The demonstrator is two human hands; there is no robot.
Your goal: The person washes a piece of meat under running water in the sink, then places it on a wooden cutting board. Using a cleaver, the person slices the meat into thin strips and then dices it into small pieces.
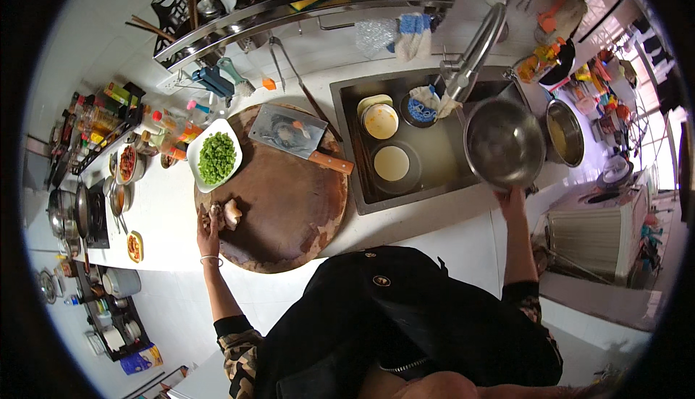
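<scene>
My left hand (pixel 208 236) is at the left edge of a round wooden chopping board (pixel 282 203), its fingers over a small clump of pale food pieces, probably raw meat (pixel 232 214). My right hand (pixel 511 203) grips the near rim of a round stainless steel bowl (pixel 505 141), which is tilted beside the right end of the sink. Nothing shows inside that bowl. A cleaver (pixel 290 130) with a wooden handle lies across the back of the board, a small pale scrap on its blade. Chopped green vegetable fills a white square dish (pixel 220 154) on the board's back left.
The dark sink (pixel 434 165) holds stacked bowls (pixel 381 121), a pale round dish (pixel 391 163) and a blue-white cloth (pixel 423 105). Its faucet (pixel 472 57) arches overhead. Tongs (pixel 304 86) lean behind the board. A metal pot (pixel 564 133) stands right; bottles (pixel 174 125) line the left.
</scene>
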